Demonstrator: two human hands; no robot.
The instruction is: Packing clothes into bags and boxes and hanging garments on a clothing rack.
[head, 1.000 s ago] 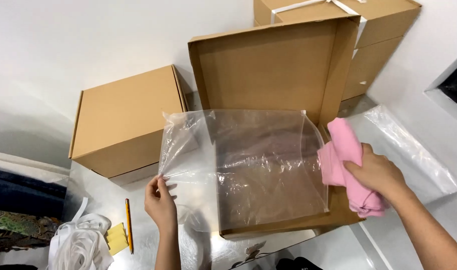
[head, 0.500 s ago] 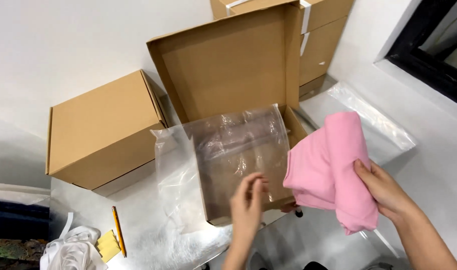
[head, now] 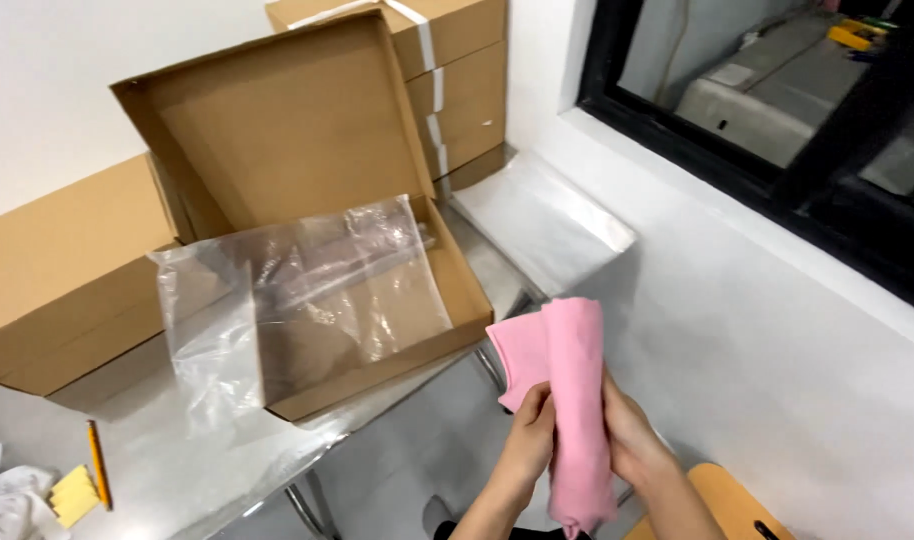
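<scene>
Pink cloth (head: 574, 400), rolled lengthwise, sat clasped between left hand (head: 525, 440) and right hand (head: 629, 440), fingers closed round it. It had moved off the open cardboard box (head: 277, 210), whose clear plastic bag (head: 297, 300) now lay released beyond.

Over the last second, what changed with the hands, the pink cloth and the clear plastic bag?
The left hand let go of the clear plastic bag and joined the right hand on the rolled pink cloth, now off the table's edge. The bag still drapes over the open cardboard box.
</scene>
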